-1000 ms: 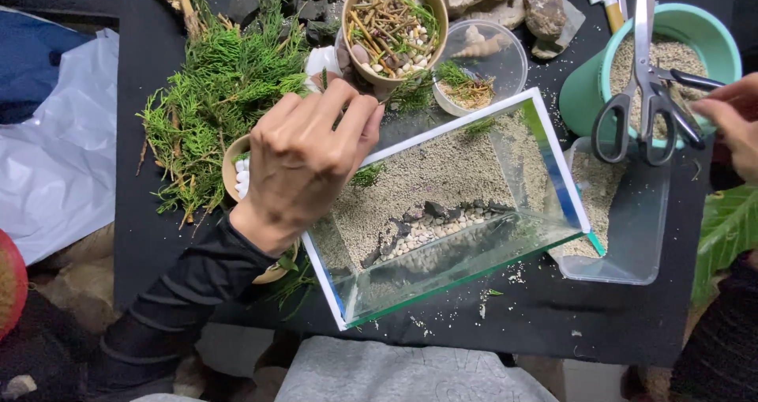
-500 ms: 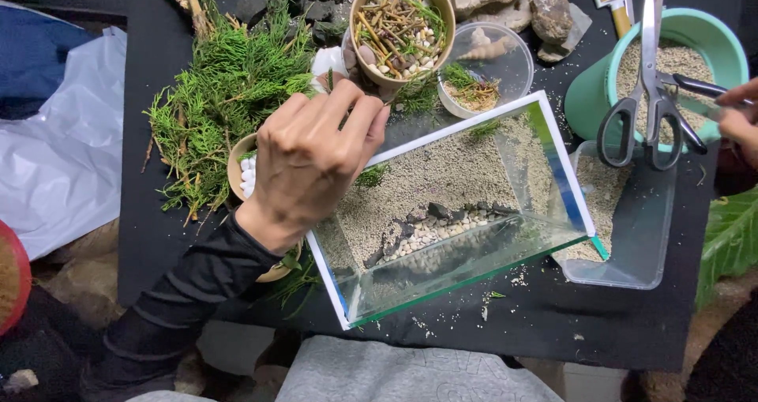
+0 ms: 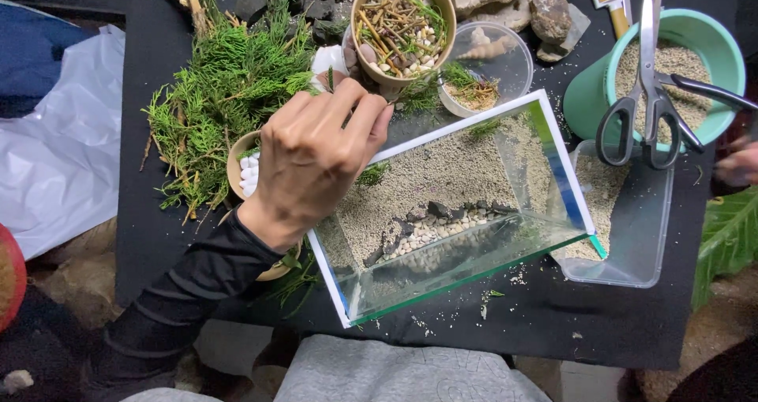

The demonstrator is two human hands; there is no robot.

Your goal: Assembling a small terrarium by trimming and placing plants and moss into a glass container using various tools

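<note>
1. Left hand (image 3: 316, 161) poised over near-left corner of glass tank (image 3: 462, 204), fingertips drawn together, apparently pinching a green sprig (image 3: 371, 173); grip partly hidden.
2. Right hand (image 3: 738, 163) at frame edge, blurred; spread or closed cannot be told.
3. Tank tilted on black table (image 3: 158, 46), holding sand and pebble strip (image 3: 430, 230).
4. Step judged: planting greenery.
5. Next move calls for pressing sprig into sand.
</note>
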